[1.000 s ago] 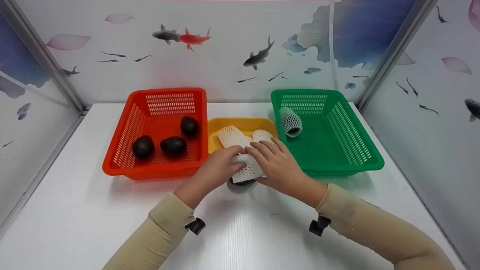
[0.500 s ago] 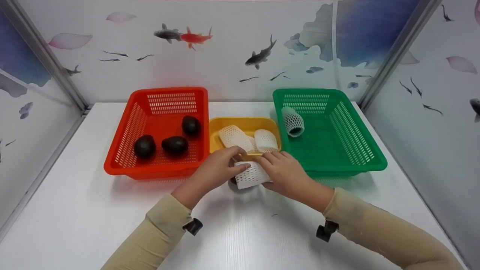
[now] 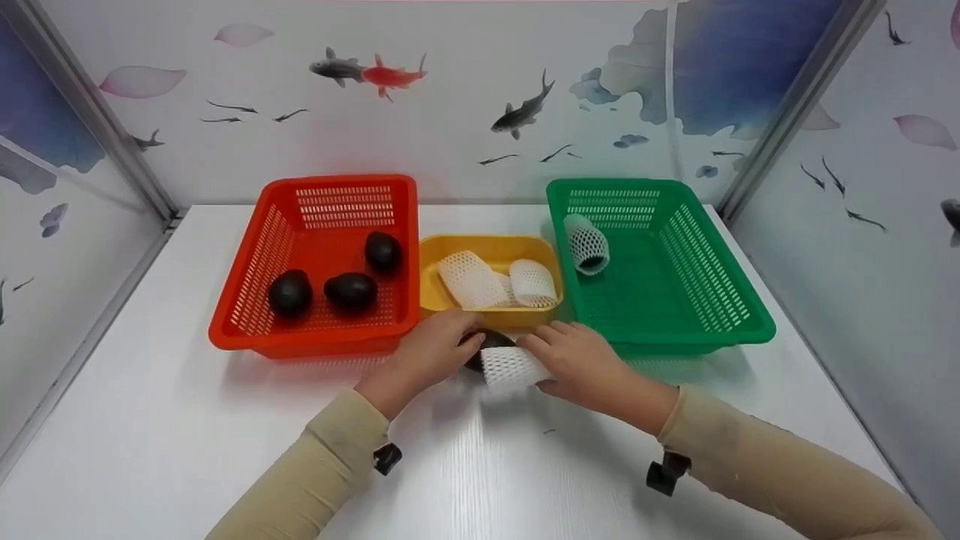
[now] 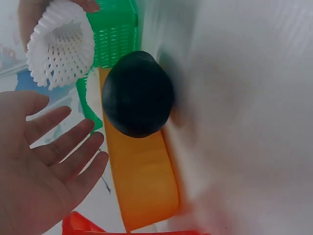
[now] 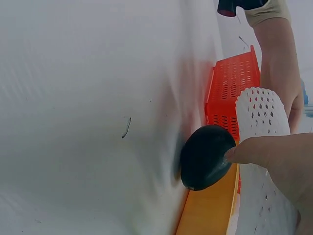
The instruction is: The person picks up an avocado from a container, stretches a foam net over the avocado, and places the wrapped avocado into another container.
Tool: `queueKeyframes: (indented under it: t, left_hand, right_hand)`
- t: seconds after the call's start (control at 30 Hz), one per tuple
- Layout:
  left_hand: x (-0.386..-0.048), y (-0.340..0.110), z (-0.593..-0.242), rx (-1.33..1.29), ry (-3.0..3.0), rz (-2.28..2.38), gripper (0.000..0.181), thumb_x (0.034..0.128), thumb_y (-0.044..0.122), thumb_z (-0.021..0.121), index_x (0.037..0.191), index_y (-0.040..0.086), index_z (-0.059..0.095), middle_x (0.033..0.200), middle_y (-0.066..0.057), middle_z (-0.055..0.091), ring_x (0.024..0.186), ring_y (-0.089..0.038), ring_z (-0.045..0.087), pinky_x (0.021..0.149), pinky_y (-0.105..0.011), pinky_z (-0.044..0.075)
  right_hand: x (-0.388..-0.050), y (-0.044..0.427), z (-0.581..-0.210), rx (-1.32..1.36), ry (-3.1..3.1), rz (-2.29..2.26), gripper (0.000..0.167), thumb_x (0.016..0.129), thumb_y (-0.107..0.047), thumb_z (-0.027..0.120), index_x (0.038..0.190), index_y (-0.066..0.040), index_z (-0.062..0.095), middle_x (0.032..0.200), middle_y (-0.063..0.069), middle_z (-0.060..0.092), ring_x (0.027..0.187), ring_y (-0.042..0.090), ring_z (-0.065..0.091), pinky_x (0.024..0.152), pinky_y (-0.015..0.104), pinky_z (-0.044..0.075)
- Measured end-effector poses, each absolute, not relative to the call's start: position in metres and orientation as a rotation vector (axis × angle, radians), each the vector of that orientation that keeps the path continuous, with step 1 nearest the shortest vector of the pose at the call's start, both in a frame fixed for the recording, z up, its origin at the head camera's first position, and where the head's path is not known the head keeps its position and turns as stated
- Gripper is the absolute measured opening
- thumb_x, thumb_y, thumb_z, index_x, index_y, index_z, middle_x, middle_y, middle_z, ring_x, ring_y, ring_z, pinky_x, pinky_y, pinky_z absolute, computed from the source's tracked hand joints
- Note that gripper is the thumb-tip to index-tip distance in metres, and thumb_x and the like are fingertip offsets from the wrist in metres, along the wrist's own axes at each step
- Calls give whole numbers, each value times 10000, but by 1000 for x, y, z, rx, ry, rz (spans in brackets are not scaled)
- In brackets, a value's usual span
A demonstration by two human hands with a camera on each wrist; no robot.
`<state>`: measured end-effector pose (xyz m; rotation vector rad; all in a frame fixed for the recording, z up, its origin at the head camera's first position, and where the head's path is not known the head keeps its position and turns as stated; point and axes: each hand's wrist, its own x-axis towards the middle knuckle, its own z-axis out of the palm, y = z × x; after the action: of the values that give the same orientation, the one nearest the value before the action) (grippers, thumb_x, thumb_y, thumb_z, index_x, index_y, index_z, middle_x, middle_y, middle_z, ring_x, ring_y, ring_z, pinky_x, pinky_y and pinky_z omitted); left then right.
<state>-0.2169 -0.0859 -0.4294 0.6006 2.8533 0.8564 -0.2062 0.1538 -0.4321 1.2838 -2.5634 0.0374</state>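
A dark avocado [image 3: 491, 342] lies on the table in front of the yellow tray [image 3: 491, 318]. Beside it my left hand [image 3: 427, 351] has its fingers spread and relaxed; the left wrist view shows a gap between that hand [image 4: 54, 161] and the avocado [image 4: 138, 94]. My right hand [image 3: 592, 367] grips a white foam net sleeve [image 3: 514, 369], whose open end faces left. In the right wrist view the net [image 5: 261, 112] is held at the right hand [image 5: 279, 161], with a fingertip by the avocado [image 5: 207, 156].
On the left stands a red basket [image 3: 315, 345] with several avocados [image 3: 350, 291]. More foam nets [image 3: 471, 279] lie in the yellow tray. At the right, a green basket [image 3: 675, 337] holds one netted avocado [image 3: 587, 244].
Both hands have moved back from the yellow tray towards the person, the right with the net in it. The net has shifted right and down, uncovering the avocado. The left hand has let go of the net.
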Motion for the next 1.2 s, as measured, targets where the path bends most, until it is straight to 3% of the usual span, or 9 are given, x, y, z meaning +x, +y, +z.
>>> queueKeyframes:
  t: [0.4,0.7,0.97,1.2]
  left_hand:
    - [-223,-80,-450,644,2899,599,442,928,344,659,1325,160,590,1264,-55,537,1114,-220,518,982,-414,435]
    - [-228,-75,-457,651,2819,713,472,860,285,758,1269,142,570,1190,-84,592,1081,-244,553,980,-421,442]
    - [-223,-78,-458,695,2821,707,547,832,274,780,1287,57,570,1135,-94,523,1013,-252,557,940,-403,460]
    - [-216,-85,-453,657,2847,754,553,804,310,782,1279,99,592,1140,-51,516,1032,-229,529,938,-389,447]
  right_hand:
    - [-203,164,-437,1259,-2626,-1,552,689,-244,892,1131,-114,587,1003,68,639,916,272,605,744,418,519]
    - [-200,164,-435,1277,-2646,26,537,694,-220,883,1133,-106,596,999,75,649,878,281,610,716,429,525]
    - [-198,166,-431,1285,-2653,37,557,690,-217,887,1150,-108,591,979,60,635,877,274,602,719,422,520]
    - [-196,167,-421,1283,-2656,48,553,704,-208,880,1163,-105,589,988,51,628,885,264,594,751,416,513]
